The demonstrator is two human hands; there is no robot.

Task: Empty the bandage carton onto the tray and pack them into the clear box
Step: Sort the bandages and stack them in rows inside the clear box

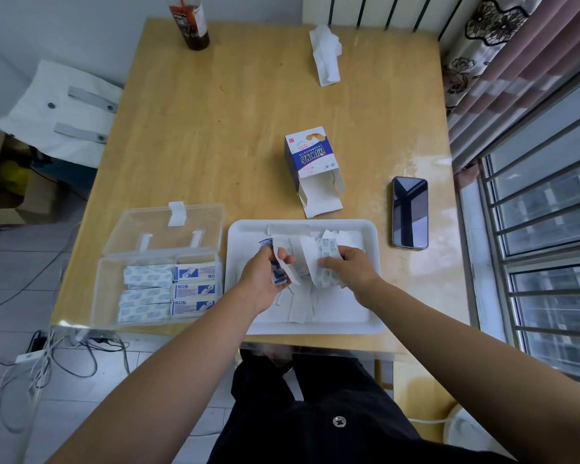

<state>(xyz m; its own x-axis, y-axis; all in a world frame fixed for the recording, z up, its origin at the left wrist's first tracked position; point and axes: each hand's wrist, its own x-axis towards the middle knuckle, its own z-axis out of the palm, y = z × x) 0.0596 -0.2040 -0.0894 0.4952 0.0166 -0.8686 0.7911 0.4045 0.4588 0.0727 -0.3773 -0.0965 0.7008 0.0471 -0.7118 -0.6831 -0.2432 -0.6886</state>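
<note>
The white tray (372, 324) sits at the table's near edge with several loose wrapped bandages (307, 249) scattered in it. My left hand (265, 279) holds a small stack of bandages (279, 266) above the tray's left half. My right hand (349, 267) rests on the pile, its fingers curled on bandages at the middle. The blue and white bandage carton (310, 155) lies open behind the tray, flaps toward me. Left of the tray the clear box (109, 289) stands open, its lid (168, 229) tipped back, with rows of bandages (168, 293) packed inside.
A black phone (410, 212) lies right of the tray. A crumpled tissue (325, 58) and a dark bottle (190, 25) stand at the far side of the wooden table (235, 128). Window bars run along the right; cables lie on the floor at left.
</note>
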